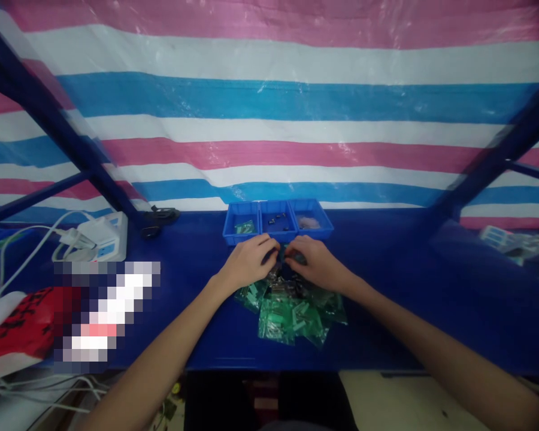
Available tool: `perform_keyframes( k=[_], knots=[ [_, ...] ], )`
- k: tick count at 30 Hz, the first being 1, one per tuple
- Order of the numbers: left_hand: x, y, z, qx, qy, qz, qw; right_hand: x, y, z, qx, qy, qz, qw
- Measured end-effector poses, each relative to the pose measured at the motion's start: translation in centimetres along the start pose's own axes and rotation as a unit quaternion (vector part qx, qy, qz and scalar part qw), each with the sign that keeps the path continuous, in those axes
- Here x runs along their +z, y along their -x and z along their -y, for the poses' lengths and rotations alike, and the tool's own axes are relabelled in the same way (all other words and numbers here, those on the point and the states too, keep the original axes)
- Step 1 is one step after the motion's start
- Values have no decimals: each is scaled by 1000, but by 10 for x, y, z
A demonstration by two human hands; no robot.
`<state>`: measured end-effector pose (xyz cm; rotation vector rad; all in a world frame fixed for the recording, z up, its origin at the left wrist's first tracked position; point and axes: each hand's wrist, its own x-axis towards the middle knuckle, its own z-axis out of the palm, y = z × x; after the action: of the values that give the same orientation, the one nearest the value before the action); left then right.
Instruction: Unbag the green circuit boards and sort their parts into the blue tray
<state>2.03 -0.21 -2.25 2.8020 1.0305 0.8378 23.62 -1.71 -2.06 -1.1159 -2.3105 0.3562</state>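
My left hand (253,261) and my right hand (317,263) are close together over the table, just in front of a blue three-compartment tray (276,238). Both have curled fingers with thumb and fingertips nearly meeting. A bit of greenish material shows between them, too small and blurred to name. Below the hands lies a pile of small dark metal parts (284,287). Several green-tinted clear plastic bags (276,320) with pale strip-like pieces inside lie around the pile's near side.
The tray's left compartment holds a small green bag (245,227), the middle one a few dark parts (277,219), the right one pale pinkish material (308,223). A white power strip (117,236) with cables and a red-and-white bag (31,323) lie left. Blue frame posts rise both sides.
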Motion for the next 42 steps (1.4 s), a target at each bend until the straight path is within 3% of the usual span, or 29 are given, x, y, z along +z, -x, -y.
perform_keyframes(
  k=[3, 6, 11, 17, 27, 32, 36, 42],
  knots=[
    [2, 0, -4, 10, 15, 4, 1000, -3, -1, 0, 56, -99, -38, 993],
    [4, 1, -5, 20, 23, -10, 999, -1, -1, 3, 93, -186, -35, 978],
    [5, 1, -5, 25, 34, -36, 998, 5, -2, 7, 114, -256, -46, 959],
    [9, -1, -7, 24, 131, -93, 987, 3, -2, 7, 128, -349, -59, 927],
    [7, -7, -13, -11, 198, -111, 974, -1, -2, 7, 115, -268, -85, 953],
    [4, -8, -15, -5, 208, -121, 971, -3, -1, 9, 99, -247, -46, 963],
    [3, -8, -14, -4, 220, -133, 966, -1, 0, 10, 89, -284, -14, 955],
    [2, -8, -14, 1, 213, -135, 968, -2, -1, 9, 90, -255, -48, 961]
  ],
)
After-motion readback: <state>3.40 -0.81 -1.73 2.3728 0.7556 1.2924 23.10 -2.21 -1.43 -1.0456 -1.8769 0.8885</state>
